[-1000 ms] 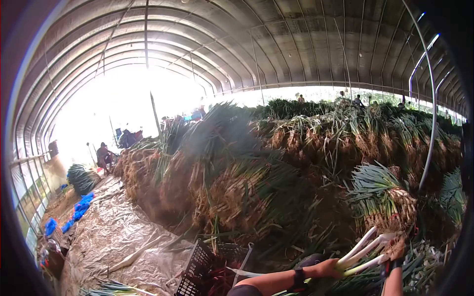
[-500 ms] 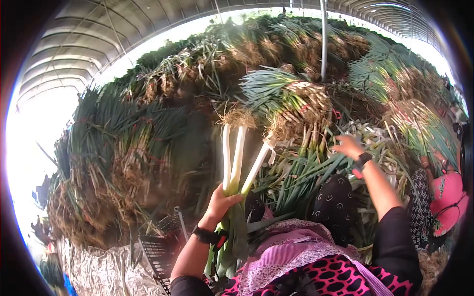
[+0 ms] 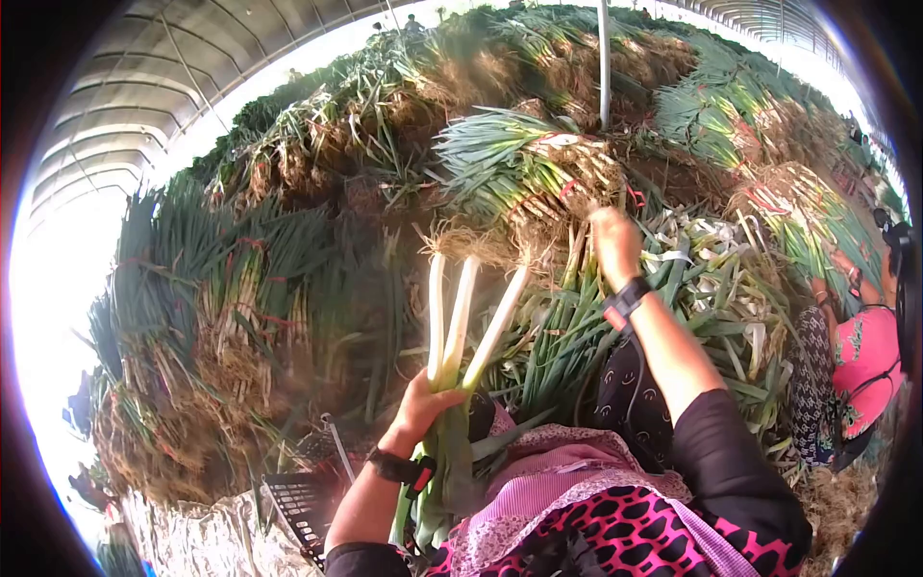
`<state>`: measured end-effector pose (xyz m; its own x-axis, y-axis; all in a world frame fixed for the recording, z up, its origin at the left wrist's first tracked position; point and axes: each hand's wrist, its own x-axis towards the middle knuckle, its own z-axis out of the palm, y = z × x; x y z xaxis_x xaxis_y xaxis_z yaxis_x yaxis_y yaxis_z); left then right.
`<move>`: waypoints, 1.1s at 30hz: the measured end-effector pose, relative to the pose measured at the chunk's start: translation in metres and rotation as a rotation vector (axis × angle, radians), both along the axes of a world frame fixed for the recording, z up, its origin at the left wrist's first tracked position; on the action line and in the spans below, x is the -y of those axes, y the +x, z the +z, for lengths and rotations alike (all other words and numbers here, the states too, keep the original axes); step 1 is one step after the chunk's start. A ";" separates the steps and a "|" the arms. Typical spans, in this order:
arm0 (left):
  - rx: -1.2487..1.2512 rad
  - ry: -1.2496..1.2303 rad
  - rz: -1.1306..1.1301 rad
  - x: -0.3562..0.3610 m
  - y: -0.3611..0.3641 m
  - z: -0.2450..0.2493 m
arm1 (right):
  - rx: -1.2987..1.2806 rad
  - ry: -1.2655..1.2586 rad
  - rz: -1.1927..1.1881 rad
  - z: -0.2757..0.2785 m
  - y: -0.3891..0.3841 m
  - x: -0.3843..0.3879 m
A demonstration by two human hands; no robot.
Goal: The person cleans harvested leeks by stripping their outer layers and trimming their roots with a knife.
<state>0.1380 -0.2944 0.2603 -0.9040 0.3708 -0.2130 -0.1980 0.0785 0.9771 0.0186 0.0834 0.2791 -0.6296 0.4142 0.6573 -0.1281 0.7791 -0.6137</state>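
My left hand (image 3: 423, 409) is wrapped round several large green onions (image 3: 464, 317), peeled white stalks upward, roots at the top and green leaves hanging below the fist. My right hand (image 3: 615, 245) is at the root ends of unpeeled green onions (image 3: 574, 255) standing in front of me, its fingers curled. What those fingers grip is hidden. Just behind it lies a tied bundle of green onions (image 3: 538, 173) with a red band. Loose leaves and peelings (image 3: 711, 298) are heaped to the right of my knees.
Bundled green onions (image 3: 240, 308) are stacked on the left and across the back. A black plastic crate (image 3: 293, 510) stands by my left elbow. A metal pole (image 3: 604, 67) rises behind the bundles. Another person in pink (image 3: 865, 361) sits at the right.
My right hand has moved left from above the peelings to the root ends, its fingers going from spread to curled. My left hand keeps its hold on the green onions.
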 end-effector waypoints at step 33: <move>-0.715 -0.209 -0.297 -0.042 -0.133 0.144 | 0.208 -0.862 1.493 0.174 -0.015 0.163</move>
<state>0.0052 -0.2527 0.4044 -0.7175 0.6337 0.2893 0.5286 0.2248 0.8186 0.0035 -0.0797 0.4527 -0.8038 -0.3961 0.4439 -0.2449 -0.4597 -0.8536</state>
